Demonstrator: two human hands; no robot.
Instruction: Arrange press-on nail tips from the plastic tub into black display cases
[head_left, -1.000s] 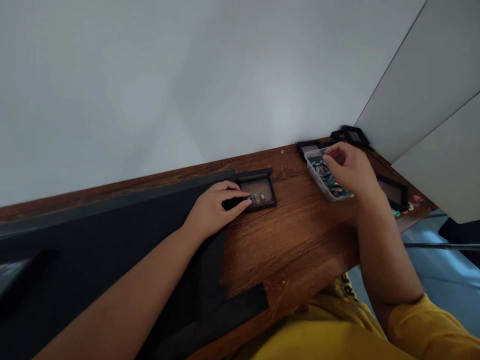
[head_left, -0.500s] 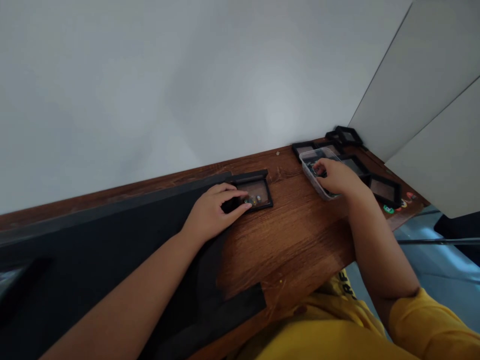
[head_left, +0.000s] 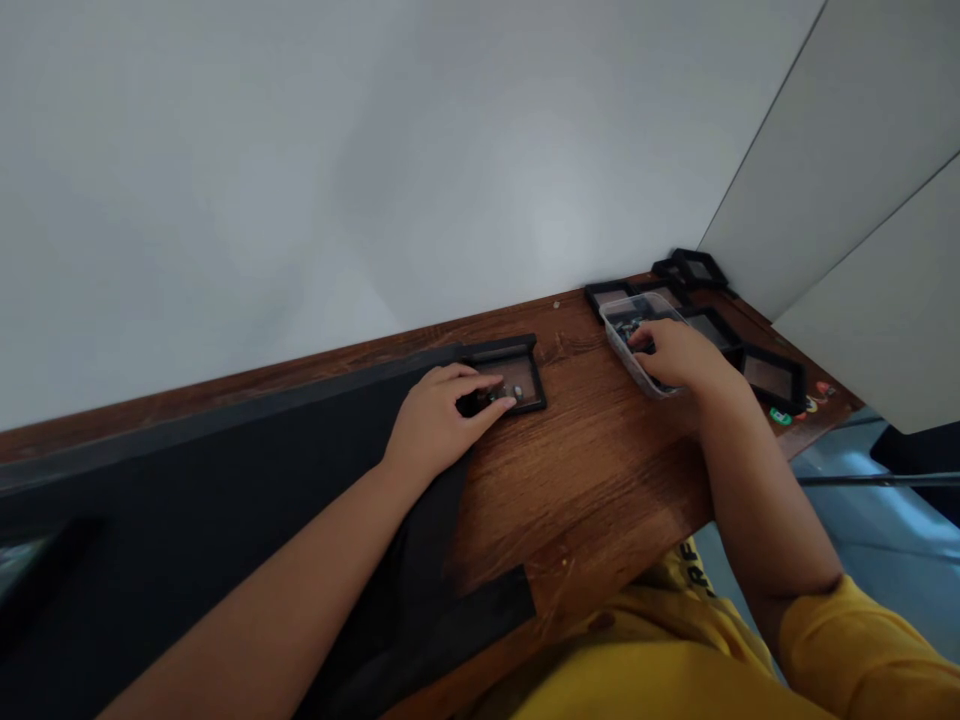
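Note:
My left hand (head_left: 436, 418) rests over the left part of a small black frame-like case (head_left: 534, 385). Its index finger and thumb reach over the inside of the case with a gap between them, so it is open. A few small shiny pieces (head_left: 517, 391) lie in the case by the fingertips; what they are is too small to tell. To the right, my right hand (head_left: 679, 355) dips into a clear plastic container (head_left: 626, 352) of small dark pieces. Its fingers are curled in among them, and anything between the fingertips is too small to make out.
More black frame cases (head_left: 772, 378) lie around the container and towards the wall corner. Small coloured bits (head_left: 810, 402) lie near the table's right edge. A black mat (head_left: 225, 480) covers the left side of the wooden table (head_left: 585, 470). A white wall rises behind.
My left hand has shifted slightly right over the case, its fingertips closer to the shiny pieces. My right hand stays in the container, its fingers moving a little.

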